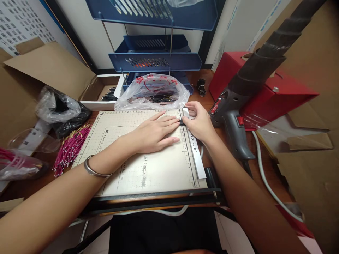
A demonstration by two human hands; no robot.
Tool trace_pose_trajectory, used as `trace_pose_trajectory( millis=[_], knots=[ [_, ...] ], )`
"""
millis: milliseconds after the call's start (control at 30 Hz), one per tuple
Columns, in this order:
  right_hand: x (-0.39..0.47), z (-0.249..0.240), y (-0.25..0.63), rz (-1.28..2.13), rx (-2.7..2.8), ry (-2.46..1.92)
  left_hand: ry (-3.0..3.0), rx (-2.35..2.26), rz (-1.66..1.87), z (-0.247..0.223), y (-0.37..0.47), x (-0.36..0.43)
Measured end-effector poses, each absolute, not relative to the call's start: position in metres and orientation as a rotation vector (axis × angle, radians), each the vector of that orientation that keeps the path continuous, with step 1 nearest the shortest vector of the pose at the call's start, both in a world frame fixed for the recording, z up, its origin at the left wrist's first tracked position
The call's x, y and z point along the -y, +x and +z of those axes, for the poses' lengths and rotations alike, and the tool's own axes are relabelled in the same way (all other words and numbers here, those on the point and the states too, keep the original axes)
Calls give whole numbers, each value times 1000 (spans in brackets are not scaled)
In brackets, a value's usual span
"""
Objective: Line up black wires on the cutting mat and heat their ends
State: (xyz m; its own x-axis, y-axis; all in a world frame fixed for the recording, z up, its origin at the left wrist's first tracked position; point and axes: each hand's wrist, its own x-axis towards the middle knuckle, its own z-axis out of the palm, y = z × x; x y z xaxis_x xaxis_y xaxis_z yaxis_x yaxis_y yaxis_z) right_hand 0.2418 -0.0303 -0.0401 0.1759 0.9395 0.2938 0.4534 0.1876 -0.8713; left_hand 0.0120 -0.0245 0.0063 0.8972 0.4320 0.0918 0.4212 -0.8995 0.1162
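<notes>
A cream paper cutter board (164, 169) with printed grid lines lies in front of me. My left hand (156, 133) rests flat on it, palm down, fingers spread and pointing right. A small bunch of thin black pieces (182, 122) sits at its fingertips, near the white strip (194, 151) along the board's right edge. My right hand (197, 120) is at the upper end of that strip, thumb at the black pieces and the other fingers curled beyond the strip. Its grip is partly hidden.
A plastic bag (156, 93) with black pieces stands behind the board, below blue trays (156, 61). Magenta wires (72, 148) and a black bag (70, 120) lie left. On the right are a heat gun (235, 109), a red box (286, 88) and a cable (265, 173).
</notes>
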Motion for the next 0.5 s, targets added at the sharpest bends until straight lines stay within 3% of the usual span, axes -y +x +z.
trace_pose_trajectory(
  millis=[500],
  knots=[
    [11,-56,241,952,1051,-1264,3009,-648,158,1,21,20]
  ],
)
